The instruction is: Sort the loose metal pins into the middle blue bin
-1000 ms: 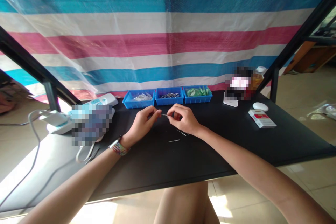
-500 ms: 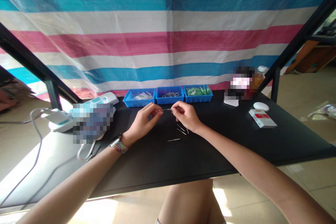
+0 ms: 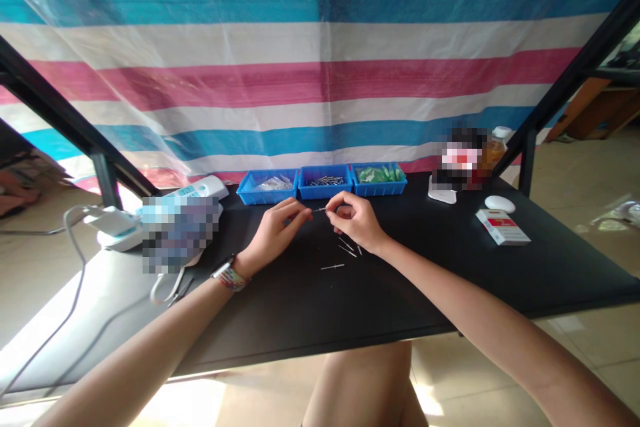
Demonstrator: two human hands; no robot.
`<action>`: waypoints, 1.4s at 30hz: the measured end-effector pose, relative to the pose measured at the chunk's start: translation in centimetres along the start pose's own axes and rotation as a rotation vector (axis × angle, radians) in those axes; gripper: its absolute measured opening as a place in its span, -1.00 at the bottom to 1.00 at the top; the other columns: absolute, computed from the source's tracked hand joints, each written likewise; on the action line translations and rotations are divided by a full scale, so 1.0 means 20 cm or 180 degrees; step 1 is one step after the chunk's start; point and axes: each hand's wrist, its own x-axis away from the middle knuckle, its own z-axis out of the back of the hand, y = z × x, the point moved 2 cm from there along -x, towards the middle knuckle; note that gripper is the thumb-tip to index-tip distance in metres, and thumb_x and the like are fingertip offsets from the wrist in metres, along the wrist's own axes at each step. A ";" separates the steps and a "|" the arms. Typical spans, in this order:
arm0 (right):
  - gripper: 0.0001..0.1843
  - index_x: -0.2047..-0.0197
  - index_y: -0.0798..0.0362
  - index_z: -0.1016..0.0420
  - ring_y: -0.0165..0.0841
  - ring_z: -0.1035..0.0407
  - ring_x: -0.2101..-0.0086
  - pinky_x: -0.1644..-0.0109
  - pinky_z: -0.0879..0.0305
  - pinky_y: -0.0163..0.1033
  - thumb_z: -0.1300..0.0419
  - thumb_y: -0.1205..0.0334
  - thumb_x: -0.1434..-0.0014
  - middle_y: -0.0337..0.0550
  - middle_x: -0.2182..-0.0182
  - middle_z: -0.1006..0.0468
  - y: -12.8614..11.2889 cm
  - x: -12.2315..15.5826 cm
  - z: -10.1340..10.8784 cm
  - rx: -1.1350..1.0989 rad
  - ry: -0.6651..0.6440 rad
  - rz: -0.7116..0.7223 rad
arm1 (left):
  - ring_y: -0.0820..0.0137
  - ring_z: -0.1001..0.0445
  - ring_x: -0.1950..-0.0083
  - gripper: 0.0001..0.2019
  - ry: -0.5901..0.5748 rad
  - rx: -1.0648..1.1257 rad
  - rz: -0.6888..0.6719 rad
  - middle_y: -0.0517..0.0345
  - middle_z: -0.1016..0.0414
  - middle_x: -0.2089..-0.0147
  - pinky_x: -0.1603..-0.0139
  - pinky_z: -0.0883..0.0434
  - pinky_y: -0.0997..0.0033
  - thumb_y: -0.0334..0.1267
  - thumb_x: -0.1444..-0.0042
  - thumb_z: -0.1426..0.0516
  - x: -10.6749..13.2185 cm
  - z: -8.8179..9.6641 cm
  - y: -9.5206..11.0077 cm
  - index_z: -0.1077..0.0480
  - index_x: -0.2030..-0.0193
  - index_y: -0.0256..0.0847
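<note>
Between my two hands, above the black table [image 3: 280,320], a thin silvery blind rivet [image 3: 320,209] with a small flange stretches level. My left hand [image 3: 283,230] pinches its left end between thumb and forefinger. The other end sits in the fingertips of my right hand [image 3: 356,221], which is also closed in a pinch. Several more loose blind rivets [image 3: 333,267] lie on the tabletop below my right hand. Just beyond my hands stands a blue bin [image 3: 326,192] holding many similar metal pieces.
A blue bin of clear packets [image 3: 267,196] and another of green packets [image 3: 379,188] flank the middle one. A power strip [image 3: 210,188] with cables lies left. On the right are a white-red box [image 3: 503,227], a white oval object [image 3: 500,204] and a bottle [image 3: 497,143].
The view has shifted very slightly. Both hands keep their pinch on the blind rivet, with the left fingers drawn a little closer together.
</note>
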 end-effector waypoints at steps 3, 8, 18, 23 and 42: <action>-0.78 0.22 0.02 -0.52 -0.43 -0.46 0.55 0.49 -0.38 -0.34 -0.39 0.09 -0.16 -0.28 0.44 -0.53 0.01 0.00 0.00 0.0030 0.0038 -0.0009 | 0.32 -0.52 0.21 -0.62 -0.0025 0.0037 0.0034 0.09 -0.56 0.25 0.13 -0.41 0.36 0.00 -0.47 -0.11 0.00 0.00 0.01 -0.56 0.25 -0.20; -0.82 0.26 0.01 -0.52 -0.41 -0.45 0.56 0.49 -0.37 -0.33 -0.38 0.12 -0.16 -0.31 0.51 -0.49 0.00 -0.01 0.01 0.0097 0.0091 0.0029 | 0.31 -0.53 0.20 -0.60 -0.0114 0.0052 0.0045 0.08 -0.58 0.24 0.10 -0.41 0.34 0.02 -0.47 -0.10 -0.01 -0.01 0.02 -0.56 0.27 -0.20; -0.85 0.31 -0.02 -0.46 -0.39 -0.39 0.57 0.47 -0.33 -0.28 -0.32 0.13 -0.18 -0.33 0.56 -0.45 -0.08 -0.07 0.10 0.0541 0.0882 0.0620 | 0.43 -0.33 0.38 -0.67 -0.1344 -0.0274 -0.0294 0.20 -0.39 0.38 0.31 -0.26 0.40 -0.06 -0.35 -0.19 0.03 -0.02 0.08 -0.36 0.39 -0.19; -0.89 0.27 0.00 -0.57 -0.36 -0.40 0.48 0.28 -0.40 -0.19 -0.24 0.19 -0.28 -0.16 0.35 -0.60 -0.09 -0.18 0.17 0.1730 0.1444 0.1197 | 0.34 -0.46 0.24 -0.72 -0.1750 -0.0572 -0.0653 0.16 -0.50 0.23 0.19 -0.36 0.38 -0.11 -0.13 -0.36 0.05 -0.05 0.15 -0.45 0.13 -0.15; -0.86 0.36 0.01 -0.56 -0.46 -0.26 0.54 0.37 -0.21 -0.23 -0.25 0.33 -0.27 -0.18 0.28 -0.56 -0.03 -0.03 0.05 0.1995 -0.0189 0.1039 | 0.32 -0.50 0.15 -0.93 -0.1391 -0.0581 -0.0382 0.13 -0.51 0.18 0.11 -0.42 0.38 -0.26 -0.32 -0.20 0.04 -0.08 0.08 -0.53 0.16 -0.13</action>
